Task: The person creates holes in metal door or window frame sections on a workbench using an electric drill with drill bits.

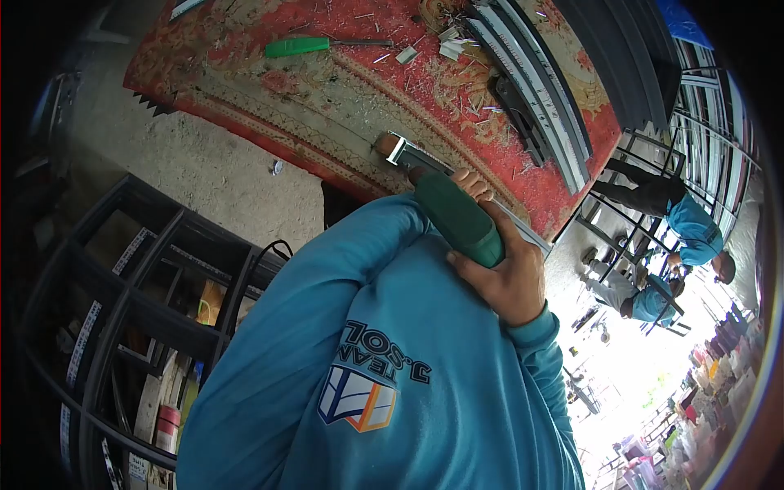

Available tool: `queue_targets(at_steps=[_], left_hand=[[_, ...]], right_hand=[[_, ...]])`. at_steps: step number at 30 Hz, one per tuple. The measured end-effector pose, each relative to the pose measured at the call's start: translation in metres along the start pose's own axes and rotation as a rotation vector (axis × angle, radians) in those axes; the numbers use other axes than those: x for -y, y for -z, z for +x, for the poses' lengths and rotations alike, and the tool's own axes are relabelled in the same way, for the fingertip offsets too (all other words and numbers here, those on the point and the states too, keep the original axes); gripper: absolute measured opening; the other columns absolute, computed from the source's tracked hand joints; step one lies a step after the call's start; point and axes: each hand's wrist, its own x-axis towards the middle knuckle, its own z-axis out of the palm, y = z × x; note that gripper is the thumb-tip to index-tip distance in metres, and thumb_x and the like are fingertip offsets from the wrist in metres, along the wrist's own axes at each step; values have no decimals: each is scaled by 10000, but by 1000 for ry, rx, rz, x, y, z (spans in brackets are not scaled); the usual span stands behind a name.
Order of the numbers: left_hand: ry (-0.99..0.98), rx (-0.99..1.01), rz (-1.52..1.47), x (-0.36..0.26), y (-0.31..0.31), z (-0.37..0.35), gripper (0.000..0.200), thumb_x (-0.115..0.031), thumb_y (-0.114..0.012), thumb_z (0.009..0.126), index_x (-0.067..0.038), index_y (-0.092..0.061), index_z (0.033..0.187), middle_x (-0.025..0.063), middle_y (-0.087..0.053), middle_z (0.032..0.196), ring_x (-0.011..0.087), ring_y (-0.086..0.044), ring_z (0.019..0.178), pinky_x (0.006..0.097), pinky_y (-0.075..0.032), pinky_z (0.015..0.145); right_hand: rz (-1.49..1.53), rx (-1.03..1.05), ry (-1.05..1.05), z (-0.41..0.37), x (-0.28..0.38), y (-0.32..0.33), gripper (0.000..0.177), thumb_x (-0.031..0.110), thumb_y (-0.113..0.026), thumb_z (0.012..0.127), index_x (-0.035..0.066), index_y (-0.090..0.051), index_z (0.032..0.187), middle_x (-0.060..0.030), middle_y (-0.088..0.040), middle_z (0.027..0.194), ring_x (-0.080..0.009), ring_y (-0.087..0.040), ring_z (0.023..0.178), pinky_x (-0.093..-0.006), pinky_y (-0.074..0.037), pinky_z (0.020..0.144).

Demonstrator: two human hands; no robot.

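Note:
My right hand (510, 282) is wrapped round the rear of a green hand-held power tool (459, 219), its thumb along the near side. The tool's dark nose points up and left, over a long grey metal bar (523, 226). Curled fingers of my left hand (472, 184) show past the tool, closed at the bar; the palm is hidden beneath the tool. At the bar's far end are a bright silver edge and a brown block (385, 144). The bar lies across the front of a bench covered with a patterned red carpet (286, 98).
A green-handled tool with a metal shaft (298, 46) lies on the carpet among scattered shavings. Long metal profiles (539, 90) are stacked at right. Black metal frames (126, 290) stand at lower left. Two people (694, 229) work by frames at far right.

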Motion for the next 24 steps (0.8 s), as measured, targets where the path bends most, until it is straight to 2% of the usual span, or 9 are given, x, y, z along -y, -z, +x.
queue_targets(at_steps=[8,13,17,24], left_hand=[[-11,-22,-15,1,-9,1,645,-395,-498,993,-79,-426,1551,121,-552,1370,270,-509,1258,441,-365,1037],[-9,59,-10,1,6,2,627,-390,-484,1002,-81,-431,1546,116,-552,1372,267,-507,1260,444,-367,1030],[-6,20,-8,0,-4,2,620,-385,-482,1003,-80,-436,1541,116,-551,1374,268,-506,1261,445,-368,1027],[2,28,-43,0,-10,2,612,-377,-477,1004,-75,-443,1536,126,-545,1398,282,-503,1290,450,-366,1069]], right_hand=[[16,7,-3,1,3,-1,761,285,-867,734,11,-598,1390,-208,-768,1083,-323,-766,1015,-397,-579,919],[7,9,3,2,4,-1,758,280,-868,734,8,-597,1388,-208,-767,1085,-322,-766,1017,-393,-577,922],[9,14,3,4,6,0,751,275,-869,733,3,-600,1379,-213,-766,1085,-324,-765,1019,-394,-576,924],[-57,37,4,10,17,1,726,267,-861,734,18,-607,1367,-214,-768,1053,-349,-767,989,-413,-590,893]])
